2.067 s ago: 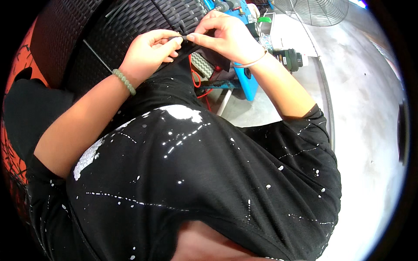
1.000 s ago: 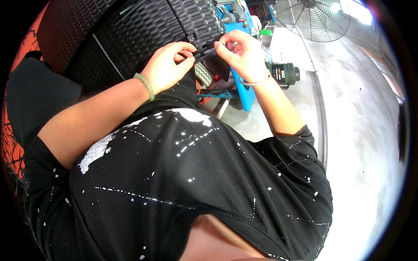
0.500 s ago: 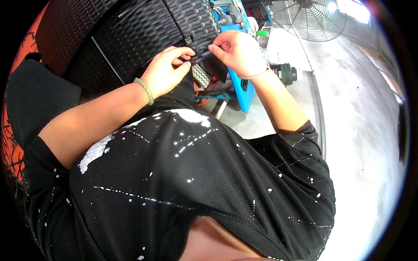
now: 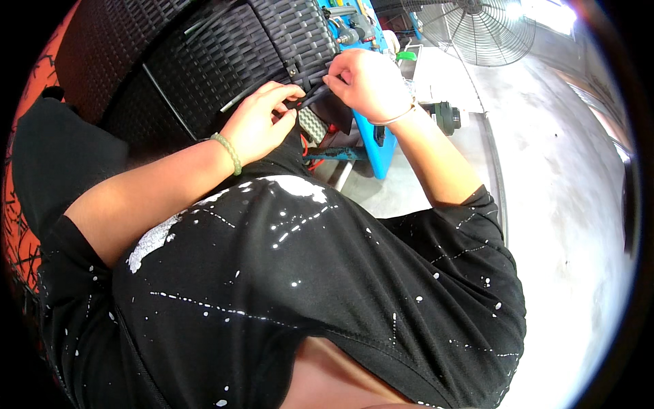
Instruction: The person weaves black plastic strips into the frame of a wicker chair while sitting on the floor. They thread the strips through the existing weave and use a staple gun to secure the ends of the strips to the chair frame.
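Observation:
A dark woven wicker piece of furniture (image 4: pixel 228 61) rests over my lap, its weave made of flat black plastic strips. My left hand (image 4: pixel 259 126), with a green bead bracelet, lies at the near edge of the weave; its fingers are curved over the edge and the thumb is apart from them. At the corner, my right hand (image 4: pixel 373 85) is closed in a pinch on a dark weaving strip (image 4: pixel 319 89) that runs toward the left fingertips. A small metal fitting (image 4: pixel 293 71) sits on the weave just above the left fingertips.
Beyond the corner stands a blue workbench (image 4: pixel 381 151) with tools (image 4: pixel 354 28) on it. Farther right are a dark green cylindrical object (image 4: pixel 446 118) and a large wire-caged fan (image 4: pixel 470 31). Orange patterned fabric (image 4: pixel 24 238) shows at the far left.
My left thumb has come away from the fingers and the hand has lowered slightly. The wicker piece and my right hand have shifted a little to the left in view.

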Demonstrator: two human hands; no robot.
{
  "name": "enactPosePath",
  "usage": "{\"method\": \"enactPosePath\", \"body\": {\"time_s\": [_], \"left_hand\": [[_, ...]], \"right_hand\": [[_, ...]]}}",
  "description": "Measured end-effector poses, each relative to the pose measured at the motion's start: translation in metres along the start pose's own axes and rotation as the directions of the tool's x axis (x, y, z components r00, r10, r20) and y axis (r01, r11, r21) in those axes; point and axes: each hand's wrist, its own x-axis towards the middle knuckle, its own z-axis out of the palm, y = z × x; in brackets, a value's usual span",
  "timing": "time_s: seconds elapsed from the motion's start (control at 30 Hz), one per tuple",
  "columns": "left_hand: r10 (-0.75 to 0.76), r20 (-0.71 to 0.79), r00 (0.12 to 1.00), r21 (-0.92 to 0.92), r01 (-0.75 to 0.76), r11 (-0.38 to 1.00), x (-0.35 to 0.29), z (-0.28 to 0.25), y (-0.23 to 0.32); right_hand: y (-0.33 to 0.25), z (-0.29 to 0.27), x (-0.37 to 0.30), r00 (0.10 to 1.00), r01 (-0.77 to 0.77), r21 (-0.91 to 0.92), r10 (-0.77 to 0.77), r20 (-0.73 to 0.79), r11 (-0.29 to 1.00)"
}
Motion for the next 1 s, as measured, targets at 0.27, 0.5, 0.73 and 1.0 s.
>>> {"method": "enactPosePath", "body": {"time_s": [0.27,0.5,0.73,1.0], "left_hand": [[-0.03,-0.006,1.0,-0.035,0.03,0.999,0.001,0.001,-0.002],[-0.033,-0.01,0.999,-0.015,0.033,0.999,0.0,0.002,0.001],[-0.041,-0.004,0.999,0.0,0.041,0.999,0.0,0.001,0.005],[-0.036,0.001,0.999,0.006,0.036,0.999,-0.001,0.004,0.005]], "right_hand": [[0.0,-0.005,0.005,0.984,-0.039,-0.034,0.044,0.171,0.999],[-0.007,0.007,0.0,0.994,0.073,-0.2,-0.089,-0.069,0.977],[-0.014,0.004,0.001,0.991,0.124,-0.287,-0.13,-0.005,0.95],[-0.008,0.009,-0.001,0.991,0.102,-0.178,-0.115,-0.064,0.979]]}}
